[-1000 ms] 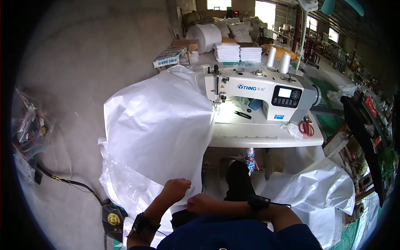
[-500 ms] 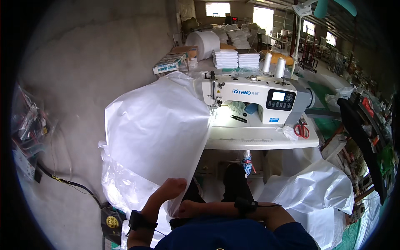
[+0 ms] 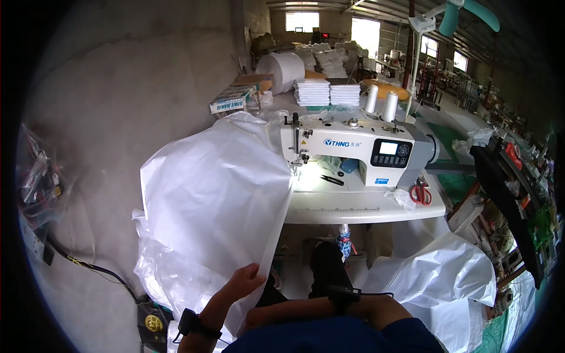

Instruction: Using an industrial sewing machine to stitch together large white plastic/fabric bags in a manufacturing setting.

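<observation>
Leftmost, a large white plastic sheet [image 3: 212, 206] drapes from the bench [image 3: 365, 207] down toward the floor. Near its lower edge, the left hand [image 3: 244, 279] grips the sheet's border, fingers curled over it. To the right, the right hand [image 3: 262, 317] lies low beside the left, mostly hidden, so its grip cannot be told. Farther right, a white sewing machine [image 3: 359, 150] stands on the bench, with red-handled scissors [image 3: 420, 194] just beside it.

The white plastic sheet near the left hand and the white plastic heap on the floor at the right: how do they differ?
The sheet hangs fairly smooth off the sewing table; the heap lies crumpled on the floor. The left hand touches the sheet's lower edge; no hand touches the heap. Both are white, thin and shiny.
</observation>
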Demonstrator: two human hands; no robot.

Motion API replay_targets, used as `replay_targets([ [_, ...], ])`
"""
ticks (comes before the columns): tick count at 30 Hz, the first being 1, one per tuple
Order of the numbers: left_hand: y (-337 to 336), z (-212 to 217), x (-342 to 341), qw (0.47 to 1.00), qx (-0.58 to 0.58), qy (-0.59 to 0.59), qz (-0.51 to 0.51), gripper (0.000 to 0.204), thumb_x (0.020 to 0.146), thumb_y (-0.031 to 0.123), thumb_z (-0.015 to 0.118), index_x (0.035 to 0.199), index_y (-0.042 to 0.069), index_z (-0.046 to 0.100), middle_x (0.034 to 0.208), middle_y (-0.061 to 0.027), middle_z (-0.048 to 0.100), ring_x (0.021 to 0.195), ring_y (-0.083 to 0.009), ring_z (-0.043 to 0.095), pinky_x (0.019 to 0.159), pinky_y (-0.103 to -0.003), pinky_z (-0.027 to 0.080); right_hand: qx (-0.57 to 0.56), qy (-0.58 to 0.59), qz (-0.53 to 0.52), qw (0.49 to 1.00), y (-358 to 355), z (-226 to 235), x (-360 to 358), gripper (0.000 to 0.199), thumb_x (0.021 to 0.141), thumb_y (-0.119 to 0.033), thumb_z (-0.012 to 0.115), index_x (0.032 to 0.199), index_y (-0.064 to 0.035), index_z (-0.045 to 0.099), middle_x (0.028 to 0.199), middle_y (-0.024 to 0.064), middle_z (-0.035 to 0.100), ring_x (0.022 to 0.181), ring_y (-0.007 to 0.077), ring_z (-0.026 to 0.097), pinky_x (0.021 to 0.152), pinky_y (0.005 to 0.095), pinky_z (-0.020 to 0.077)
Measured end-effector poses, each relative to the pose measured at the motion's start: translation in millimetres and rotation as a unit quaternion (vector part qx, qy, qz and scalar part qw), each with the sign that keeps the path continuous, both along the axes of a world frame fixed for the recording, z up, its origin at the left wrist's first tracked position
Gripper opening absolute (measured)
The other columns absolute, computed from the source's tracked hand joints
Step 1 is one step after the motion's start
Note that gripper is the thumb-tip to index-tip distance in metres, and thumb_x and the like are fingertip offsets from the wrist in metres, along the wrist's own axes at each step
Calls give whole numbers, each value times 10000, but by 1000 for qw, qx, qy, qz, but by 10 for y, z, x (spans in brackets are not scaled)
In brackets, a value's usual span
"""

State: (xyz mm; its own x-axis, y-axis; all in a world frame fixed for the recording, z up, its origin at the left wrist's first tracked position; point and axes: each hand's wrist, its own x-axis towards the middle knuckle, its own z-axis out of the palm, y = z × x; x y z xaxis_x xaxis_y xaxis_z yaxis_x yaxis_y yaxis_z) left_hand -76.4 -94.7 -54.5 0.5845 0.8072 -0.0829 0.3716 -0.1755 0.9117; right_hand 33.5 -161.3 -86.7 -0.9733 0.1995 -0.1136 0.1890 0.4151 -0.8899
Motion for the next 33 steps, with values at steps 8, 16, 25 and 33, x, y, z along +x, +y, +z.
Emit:
replay_targets([
  [8,-350,186,453,984,141,93,-61,174,908,202,576,962,44,525,756,-264,600,748,-481,609,638,-518,484,326,-175,-641,673,1227,615,1705,254,911,-255,539,921,-13,615,791,218,682,811,383,689,718,478,551],
  [16,-386,243,668,972,118,172,-110,177,927,210,526,1006,53,505,742,-266,612,744,-504,600,662,-577,468,370,-374,-579,623,1839,375,1553,494,860,-132,573,1271,132,496,845,138,728,745,236,729,615,365,566],
  [25,-316,245,764,979,154,115,64,180,944,187,526,907,36,619,956,-207,652,839,-437,630,753,-525,492,260,-273,-671,639,1740,325,1507,594,866,-92,482,1411,117,370,868,198,716,770,334,715,659,440,557],
  [33,44,8,965,973,192,30,121,144,920,148,588,942,14,636,921,-213,654,851,-441,627,738,-484,503,263,-230,-690,634,1774,314,1507,581,857,-101,510,1373,142,398,833,211,708,740,333,714,652,423,564],
])
